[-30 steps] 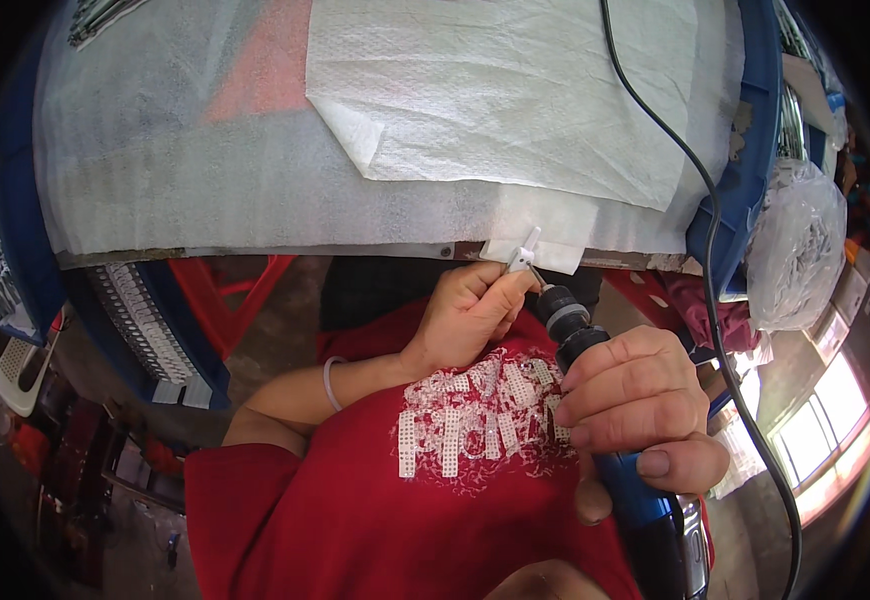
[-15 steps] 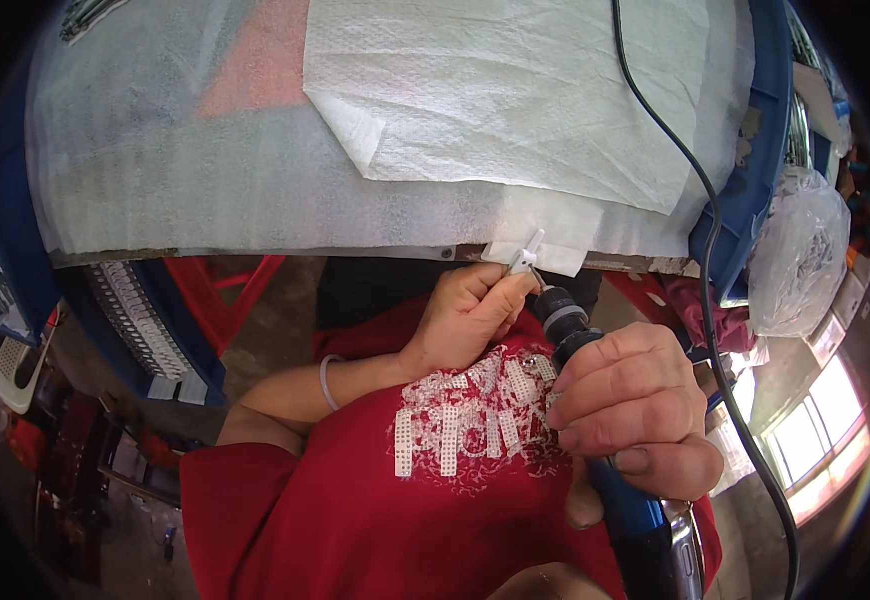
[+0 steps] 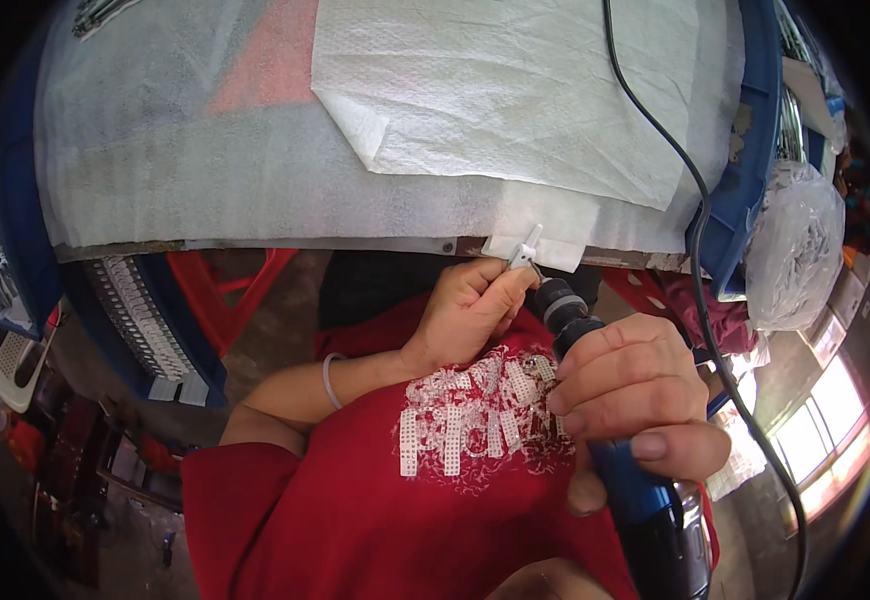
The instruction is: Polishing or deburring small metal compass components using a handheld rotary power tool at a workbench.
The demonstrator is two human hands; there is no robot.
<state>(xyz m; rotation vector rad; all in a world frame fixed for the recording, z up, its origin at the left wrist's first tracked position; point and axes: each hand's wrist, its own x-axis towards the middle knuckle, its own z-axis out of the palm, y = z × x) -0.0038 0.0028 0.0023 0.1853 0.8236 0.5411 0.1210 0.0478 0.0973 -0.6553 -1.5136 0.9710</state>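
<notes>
Near the table's front edge, my left hand (image 3: 467,312) pinches a small silvery metal piece (image 3: 522,256) with a pale pointed tip. Its exact kind is hard to make out, and my fingers cover its lower part. My right hand (image 3: 640,395) wraps round a blue and black electric screwdriver (image 3: 627,485), which is tilted with its black and grey nose up toward the left hand. The screwdriver's tip meets or nearly meets the metal piece beside my left thumb. Under the piece's pointed end lies a small white cloth patch (image 3: 560,225) on the table edge.
White cloth sheets (image 3: 495,100) cover the table. A black cable (image 3: 690,165) runs down the right side. Blue trays (image 3: 750,150) with metal parts flank the table, a plastic bag (image 3: 800,245) hangs at right, and a red stool (image 3: 220,300) stands below left.
The screwdriver and my right hand have shifted slightly, with the tool's nose a little nearer my left fingers. My left hand keeps its pinch on the metal piece. The view has moved slightly.
</notes>
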